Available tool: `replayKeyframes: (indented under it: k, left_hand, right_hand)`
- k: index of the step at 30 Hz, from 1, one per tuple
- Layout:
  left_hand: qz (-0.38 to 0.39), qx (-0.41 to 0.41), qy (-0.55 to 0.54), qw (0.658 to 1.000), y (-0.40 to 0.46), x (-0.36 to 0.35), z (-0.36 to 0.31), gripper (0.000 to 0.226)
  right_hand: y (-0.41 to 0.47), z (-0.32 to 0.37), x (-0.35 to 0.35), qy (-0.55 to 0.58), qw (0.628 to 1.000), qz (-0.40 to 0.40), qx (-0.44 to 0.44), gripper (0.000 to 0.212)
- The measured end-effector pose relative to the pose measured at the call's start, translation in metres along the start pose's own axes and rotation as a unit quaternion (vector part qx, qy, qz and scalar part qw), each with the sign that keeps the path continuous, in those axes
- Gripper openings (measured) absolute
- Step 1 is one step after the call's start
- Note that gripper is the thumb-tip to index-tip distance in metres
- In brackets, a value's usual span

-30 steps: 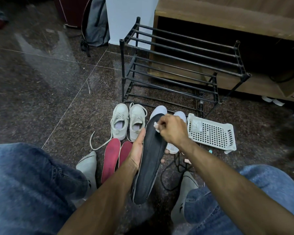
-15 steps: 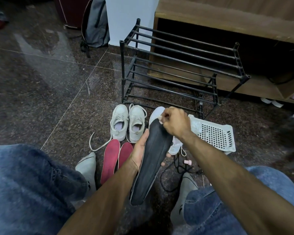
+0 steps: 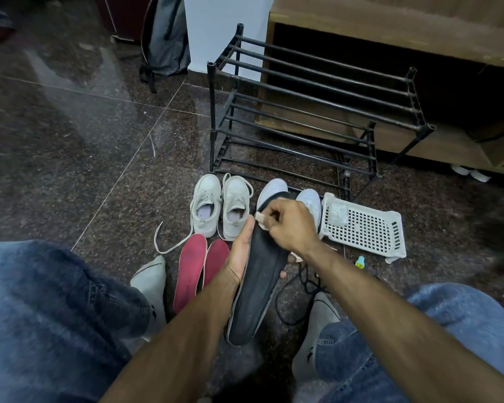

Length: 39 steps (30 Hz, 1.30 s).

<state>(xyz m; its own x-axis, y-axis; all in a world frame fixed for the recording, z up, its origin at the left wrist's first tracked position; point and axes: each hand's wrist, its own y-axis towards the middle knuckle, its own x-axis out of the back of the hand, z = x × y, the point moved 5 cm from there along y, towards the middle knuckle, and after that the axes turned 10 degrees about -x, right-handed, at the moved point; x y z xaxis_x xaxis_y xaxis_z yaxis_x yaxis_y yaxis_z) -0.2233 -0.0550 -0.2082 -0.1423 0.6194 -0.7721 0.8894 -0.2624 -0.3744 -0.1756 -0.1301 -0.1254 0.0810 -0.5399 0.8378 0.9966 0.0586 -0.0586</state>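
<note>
Head view: left hand (image 3: 240, 253) grips the black insole (image 3: 259, 289) by its left edge, held above the floor before the knees. Right hand (image 3: 288, 225) pinches a small white cloth (image 3: 261, 221) against the insole's far end, near the white sneakers (image 3: 218, 206).

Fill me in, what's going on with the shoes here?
A seated person appears to be wiping a black insole. The left hand grips it along its edge, holding it above the floor, while the right hand pinches a small pale wipe against its far end. Two red insoles lie on the floor beside it. White sneakers sit in front of a black shoe rack, with a white basket to the right.
</note>
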Motion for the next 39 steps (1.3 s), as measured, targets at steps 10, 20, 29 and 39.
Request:
replayKeyframes:
  k: [10,20,29,39]
  left_hand:
    - [-0.026,-0.078,0.028,0.996,0.007,0.019,-0.015,0.064]
    - [-0.057,-0.105,-0.005,0.993,0.009,0.028,-0.026,0.064]
    - [-0.021,-0.053,-0.026,0.998,0.005,0.016,-0.025,0.070]
    - [-0.007,-0.088,-0.033,0.996,0.008,0.009,-0.035,0.073]
  right_hand:
    - [-0.033,0.007,-0.020,-0.024,0.998,0.052,0.020,0.006]
    - [-0.045,0.014,-0.018,-0.114,0.981,0.138,0.082,0.010]
    - [-0.018,0.003,-0.011,-0.097,0.994,0.052,-0.021,0.018]
    - [-0.015,0.006,-0.003,-0.099,0.994,0.036,0.019,0.011]
